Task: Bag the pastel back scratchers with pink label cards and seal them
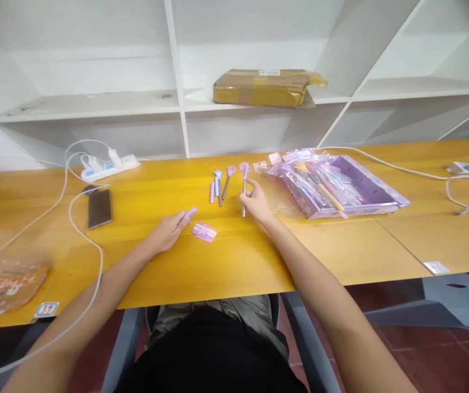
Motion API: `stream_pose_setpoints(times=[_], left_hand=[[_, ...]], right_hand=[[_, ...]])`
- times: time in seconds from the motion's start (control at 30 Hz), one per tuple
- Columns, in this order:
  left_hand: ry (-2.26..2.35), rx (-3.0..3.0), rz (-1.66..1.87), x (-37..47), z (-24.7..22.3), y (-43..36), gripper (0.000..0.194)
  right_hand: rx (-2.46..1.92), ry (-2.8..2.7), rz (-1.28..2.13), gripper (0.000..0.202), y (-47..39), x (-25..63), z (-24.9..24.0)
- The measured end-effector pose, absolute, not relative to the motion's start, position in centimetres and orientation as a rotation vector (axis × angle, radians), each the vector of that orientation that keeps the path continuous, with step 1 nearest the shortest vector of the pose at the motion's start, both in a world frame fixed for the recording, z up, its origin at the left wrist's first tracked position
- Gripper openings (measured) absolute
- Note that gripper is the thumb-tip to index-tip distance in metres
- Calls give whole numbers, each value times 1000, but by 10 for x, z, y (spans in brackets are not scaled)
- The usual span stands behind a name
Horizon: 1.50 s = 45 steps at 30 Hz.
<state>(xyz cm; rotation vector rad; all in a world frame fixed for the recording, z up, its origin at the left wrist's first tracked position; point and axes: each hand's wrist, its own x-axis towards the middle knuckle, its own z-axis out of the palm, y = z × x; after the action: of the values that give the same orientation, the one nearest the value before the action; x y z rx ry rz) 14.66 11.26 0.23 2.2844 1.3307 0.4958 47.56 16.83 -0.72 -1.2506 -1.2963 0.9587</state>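
Note:
My right hand (258,204) pinches the metal rod of a small back scratcher (244,173), whose purple claw head points up toward the shelves. Held in my left hand (169,230) is a short purple handle sleeve (192,212), sticking out past the fingertips. Between and beyond the hands lie a back scratcher with a purple-pink head (230,171), another with a light blue head (218,174), and a loose pink-purple sleeve (212,192). Pink printed cards (204,232) rest just right of my left hand.
At right, a purple display box (385,201) holds several wrapped items. Clear plastic wrap (281,204) lies beside it. On the left are a phone (100,208), a power strip (109,168), white cables and an orange package (7,284). A taped carton (261,87) sits on the shelf.

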Motion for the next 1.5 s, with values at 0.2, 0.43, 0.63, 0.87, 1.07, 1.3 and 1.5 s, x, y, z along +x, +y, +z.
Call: stream_pose_setpoints(times=[0.2,0.43,0.63,0.87,1.07,1.3,1.5], left_hand=[[1185,2310,362,166,2,102,57],[1084,2254,428,172,9,84,52],[1105,2284,401,171,10,85,51],[1137,2273,424,172,9,85,49],[1219,2209,520,169,9,86,48],[1202,2092,587,167,-4,94,48],[1182,2087,577,168,-5,93,49]], right_hand=[[-950,-1281,1107,54,146,458,7],[-814,-1261,1244,51,130,455,14],[-784,-1209,1263,51,133,457,14],[-851,-1350,1214,49,133,460,11],[-879,-1460,1138,52,132,463,5],[-759,-1478,1215,47,134,460,0],[-789,-1499,1237,52,134,462,-3]])
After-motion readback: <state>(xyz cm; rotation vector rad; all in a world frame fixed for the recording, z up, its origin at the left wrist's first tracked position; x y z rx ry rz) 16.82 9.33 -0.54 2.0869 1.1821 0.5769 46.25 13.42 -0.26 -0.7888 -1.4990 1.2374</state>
